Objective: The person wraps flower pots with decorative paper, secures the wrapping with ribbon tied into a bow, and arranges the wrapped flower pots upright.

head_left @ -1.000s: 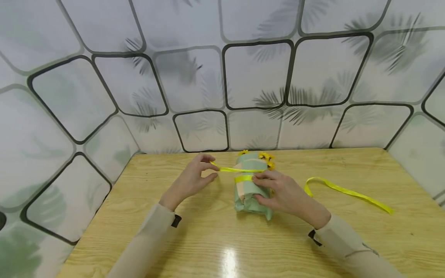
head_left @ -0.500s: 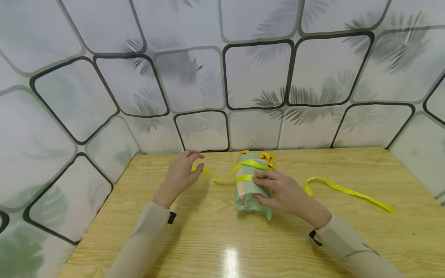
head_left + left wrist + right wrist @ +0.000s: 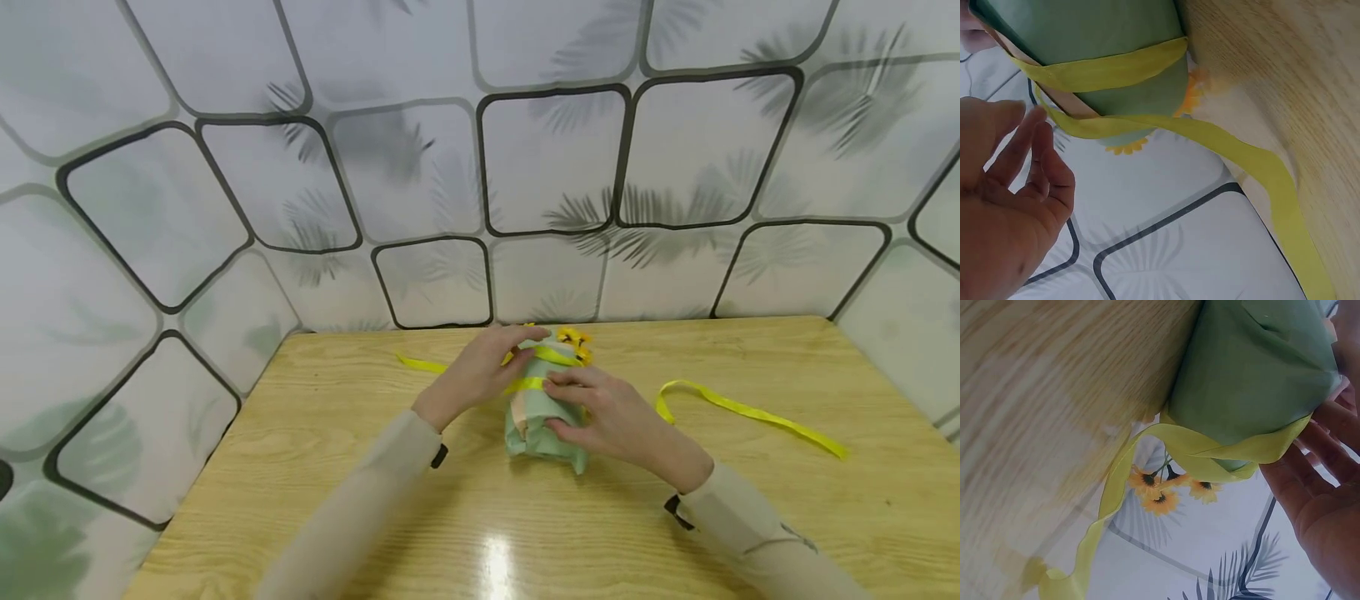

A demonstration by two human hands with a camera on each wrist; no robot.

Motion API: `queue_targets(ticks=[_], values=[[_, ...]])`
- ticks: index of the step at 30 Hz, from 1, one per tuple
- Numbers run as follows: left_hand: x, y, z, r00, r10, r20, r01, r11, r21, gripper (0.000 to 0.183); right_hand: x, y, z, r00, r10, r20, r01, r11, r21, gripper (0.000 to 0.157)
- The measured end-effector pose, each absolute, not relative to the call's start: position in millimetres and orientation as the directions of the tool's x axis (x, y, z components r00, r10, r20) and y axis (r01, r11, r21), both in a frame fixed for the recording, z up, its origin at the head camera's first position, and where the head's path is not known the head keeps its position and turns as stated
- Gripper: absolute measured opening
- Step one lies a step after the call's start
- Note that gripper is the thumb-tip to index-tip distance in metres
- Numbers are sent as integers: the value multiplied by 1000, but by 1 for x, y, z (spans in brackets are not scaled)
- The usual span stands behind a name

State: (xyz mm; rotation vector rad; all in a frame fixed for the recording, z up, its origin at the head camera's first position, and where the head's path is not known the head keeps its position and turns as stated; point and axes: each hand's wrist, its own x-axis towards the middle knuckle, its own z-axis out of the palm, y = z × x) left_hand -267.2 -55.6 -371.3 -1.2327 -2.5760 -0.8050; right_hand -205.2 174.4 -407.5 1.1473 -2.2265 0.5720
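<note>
Head: the green-wrapped bouquet [image 3: 545,433] lies just left of the right hand [image 3: 630,425], which grips it, long axis pointing away; the left hand [image 3: 480,368] is nearer the loose yellow ribbon [image 3: 423,364]. Left wrist: fingers loosely bent, apparently holding nothing, ribbon just beyond. Right wrist: sunflower-like blooms [image 3: 1160,501] beyond the fingertips.

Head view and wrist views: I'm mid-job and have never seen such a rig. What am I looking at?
No machine here: the left grip and right grip are a person's bare hands. The wide pictures come from a camera on the head; the two close ones come from a camera on each wrist and look turned sideways. On the wooden table lies a green wrapped bundle with yellow flowers at its far end. A yellow ribbon crosses it, trailing off both sides. The right grip holds the bundle; the left is over it, by the ribbon; touching or not, I can't tell.
</note>
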Motion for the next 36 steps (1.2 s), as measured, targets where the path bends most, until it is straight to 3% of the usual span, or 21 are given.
queue_targets(ticks=[8,13,23,30,36], values=[[-264,-64,-377,-660,679,322,746,539,391,20,-208,173,-407,-477,-601,641,-835,538,-116,47],[-256,-75,-378,-632,695,343,770,511,382,16,-209,172,-407,-478,-598,644,-841,524,-137,45],[-243,-84,-381,-634,705,317,757,483,440,11,-203,178,-409,-588,-542,600,-784,563,-261,46],[-239,-85,-384,-698,676,236,656,473,588,15,-206,180,-412,-589,-545,597,-790,544,-284,48],[-237,-85,-385,-743,639,199,595,495,633,19,-209,181,-415,-557,-546,626,-816,502,-288,43]])
